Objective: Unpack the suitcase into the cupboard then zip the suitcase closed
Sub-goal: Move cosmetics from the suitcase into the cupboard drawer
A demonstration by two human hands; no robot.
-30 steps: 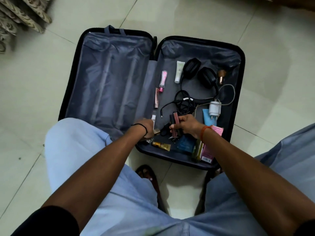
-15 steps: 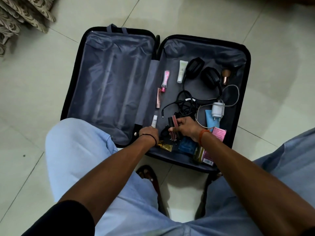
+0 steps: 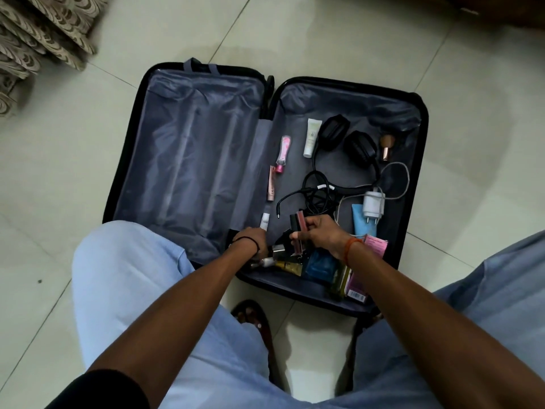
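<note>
A black suitcase (image 3: 424,119) lies open on the tiled floor, grey lining showing. Its left half is bare. The right half holds black headphones (image 3: 359,149), a tangle of black cable (image 3: 318,193), a white charger (image 3: 372,205), a white tube (image 3: 311,137), a pink bottle (image 3: 283,154), a blue tube (image 3: 361,222), a blue sachet (image 3: 320,265) and a pink box (image 3: 376,246). My right hand (image 3: 321,234) grips several slim cosmetic sticks (image 3: 298,222) over the near end. My left hand (image 3: 253,239) reaches down among small items at the near edge; its fingers are hidden.
A patterned curtain (image 3: 32,33) hangs at the top left. My knees in light blue trousers (image 3: 118,276) flank the suitcase's near end, with a sandalled foot (image 3: 253,317) between them. Pale floor tiles (image 3: 324,33) surround the case.
The view has shifted slightly. My left hand moved a little toward the right half's near edge. My right hand keeps hold of the slim sticks.
</note>
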